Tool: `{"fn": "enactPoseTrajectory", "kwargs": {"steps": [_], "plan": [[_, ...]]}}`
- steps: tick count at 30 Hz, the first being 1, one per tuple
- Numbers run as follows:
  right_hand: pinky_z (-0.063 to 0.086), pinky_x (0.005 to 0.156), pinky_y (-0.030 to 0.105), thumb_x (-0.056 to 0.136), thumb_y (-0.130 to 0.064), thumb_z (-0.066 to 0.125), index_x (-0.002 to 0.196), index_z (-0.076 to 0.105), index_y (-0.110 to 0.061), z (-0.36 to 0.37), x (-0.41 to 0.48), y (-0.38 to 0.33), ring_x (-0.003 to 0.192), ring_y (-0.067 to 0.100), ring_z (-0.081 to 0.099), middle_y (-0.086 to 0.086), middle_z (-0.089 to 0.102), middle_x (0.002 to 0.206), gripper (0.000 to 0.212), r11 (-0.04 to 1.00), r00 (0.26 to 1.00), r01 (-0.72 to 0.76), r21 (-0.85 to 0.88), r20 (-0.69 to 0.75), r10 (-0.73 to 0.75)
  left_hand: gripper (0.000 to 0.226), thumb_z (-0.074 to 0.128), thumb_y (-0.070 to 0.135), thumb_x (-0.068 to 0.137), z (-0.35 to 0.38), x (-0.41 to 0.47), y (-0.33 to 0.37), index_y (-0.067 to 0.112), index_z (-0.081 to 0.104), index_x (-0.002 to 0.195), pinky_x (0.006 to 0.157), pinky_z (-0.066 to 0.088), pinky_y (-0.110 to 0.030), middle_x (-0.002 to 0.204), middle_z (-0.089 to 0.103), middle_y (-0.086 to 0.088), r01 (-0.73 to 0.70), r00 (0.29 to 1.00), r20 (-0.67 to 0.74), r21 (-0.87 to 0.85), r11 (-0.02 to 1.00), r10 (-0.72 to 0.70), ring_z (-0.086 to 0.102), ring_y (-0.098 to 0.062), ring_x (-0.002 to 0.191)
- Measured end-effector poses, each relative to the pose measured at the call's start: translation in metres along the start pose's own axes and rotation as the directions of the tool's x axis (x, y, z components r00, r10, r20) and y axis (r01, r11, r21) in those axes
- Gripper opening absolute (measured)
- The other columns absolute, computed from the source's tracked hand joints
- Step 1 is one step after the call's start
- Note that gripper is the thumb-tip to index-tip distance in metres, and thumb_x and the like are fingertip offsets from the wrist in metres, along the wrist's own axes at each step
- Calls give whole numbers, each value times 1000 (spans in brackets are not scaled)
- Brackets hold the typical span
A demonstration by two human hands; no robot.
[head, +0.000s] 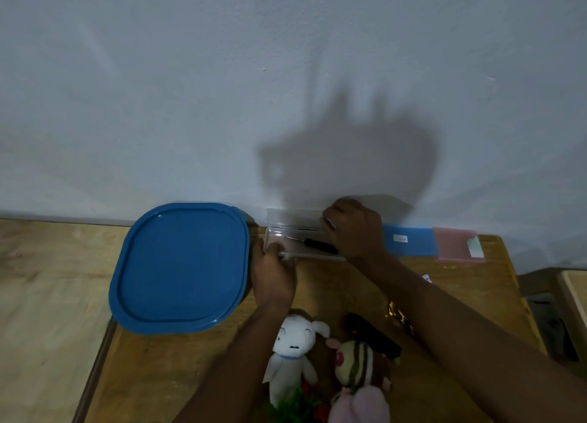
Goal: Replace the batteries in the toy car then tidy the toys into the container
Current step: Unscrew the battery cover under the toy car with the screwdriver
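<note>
A clear plastic case point(287, 235) lies at the back of the wooden table against the wall, with a black-handled screwdriver point(319, 245) inside. My left hand point(273, 275) grips the case's near left corner. My right hand point(354, 228) curls over its right end, near the raised clear lid. The blue-lidded container point(181, 267) stands to the left, closed. A white plush dog point(293, 348), a striped plush point(360, 359) and a pink plush point(360, 405) lie near the front. A dark object point(371, 333) lies partly hidden under my right forearm; I cannot tell what it is.
A blue box point(411, 241) and a pink box point(457, 244) sit along the wall to the right. Shiny gold wrappers point(395, 313) peek out beside my right forearm. Green and red bits point(298, 405) lie at the front edge. The table point(165, 368) ends just right of the pink box.
</note>
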State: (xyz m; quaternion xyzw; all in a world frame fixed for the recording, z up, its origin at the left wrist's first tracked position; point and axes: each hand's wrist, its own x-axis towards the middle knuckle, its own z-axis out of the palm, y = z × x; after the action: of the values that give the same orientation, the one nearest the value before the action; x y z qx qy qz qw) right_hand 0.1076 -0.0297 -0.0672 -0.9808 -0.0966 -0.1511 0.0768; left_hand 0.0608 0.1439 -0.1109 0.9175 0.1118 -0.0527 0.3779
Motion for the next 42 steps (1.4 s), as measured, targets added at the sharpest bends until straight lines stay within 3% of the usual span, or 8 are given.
{"fn": "enactPoseTrajectory", "kwargs": {"steps": [2, 8, 17, 23, 28, 32, 39, 42], "plan": [[40, 49, 26, 80, -21, 70, 69, 68, -14, 6, -6, -1, 61, 27, 64, 5, 65, 71, 14, 997, 998, -40, 69, 41, 38, 26, 74, 24, 89, -2, -1, -2, 17, 69, 114, 86, 49, -29, 129, 52, -9, -5, 1000, 12, 1, 1000, 5, 60, -20, 101], [51, 76, 36, 93, -35, 60, 113, 73, -19, 24, -16, -7, 97, 32, 67, 13, 72, 103, 29, 986, 862, -138, 93, 501, 73, 25, 74, 25, 90, -3, -2, -4, 15, 70, 112, 82, 46, -25, 121, 56, -8, -26, 1000, 7, -11, 1000, 27, 59, -18, 94], [53, 80, 36, 87, -15, 66, 117, 74, -16, 12, -27, -8, 98, 32, 66, 15, 73, 107, 32, 919, 874, -307, 247, 455, 170, 46, 75, 28, 88, -5, -6, 2, 13, 62, 129, 88, 44, -27, 136, 50, -13, -21, 1000, 2, -42, 999, 21, 58, -29, 111], [39, 70, 29, 88, -14, 70, 110, 77, -14, -43, -80, 19, 92, 32, 64, 16, 72, 96, 23, 855, 901, -388, 343, 338, 273, 43, 80, 31, 80, -2, -43, 31, 11, 68, 117, 95, 49, -42, 131, 59, -17, -191, 975, -100, 81, 978, 198, 51, -36, 125], [49, 82, 25, 85, -20, 74, 108, 77, -26, -79, -148, 72, 96, 15, 68, -2, 76, 103, 24, 670, 806, -590, 450, 373, 460, 33, 72, 36, 86, 15, -100, 77, 17, 73, 114, 102, 43, -39, 136, 59, -13, -236, 971, 1, 99, 967, 237, 49, -32, 128], [55, 82, 33, 86, -38, 70, 112, 75, -35, -98, -205, 118, 93, 13, 68, -7, 76, 99, 27, 653, 737, -673, 347, 391, 552, 32, 66, 39, 89, 47, -157, 114, 18, 70, 113, 86, 47, -34, 114, 68, -10, -248, 960, 136, 20, 969, 243, 62, -30, 107], [52, 91, 37, 89, -13, 66, 106, 75, -14, -87, -272, 146, 98, 19, 67, 4, 74, 103, 19, 437, 703, -703, 561, 455, 547, 65, 52, 45, 98, 114, -225, 141, 21, 31, 154, 98, 45, -44, 133, 63, -20, -83, 956, 290, 106, 991, 49, 58, -45, 120], [47, 79, 34, 88, -10, 68, 94, 71, -7, -98, -294, 152, 87, 19, 63, 7, 70, 92, 7, 397, 717, -676, 621, 429, 549, 49, 48, 46, 101, 129, -246, 160, 18, 45, 141, 94, 44, -43, 131, 63, -21, 2, 960, 279, 39, 999, -13, 57, -43, 119]]}}
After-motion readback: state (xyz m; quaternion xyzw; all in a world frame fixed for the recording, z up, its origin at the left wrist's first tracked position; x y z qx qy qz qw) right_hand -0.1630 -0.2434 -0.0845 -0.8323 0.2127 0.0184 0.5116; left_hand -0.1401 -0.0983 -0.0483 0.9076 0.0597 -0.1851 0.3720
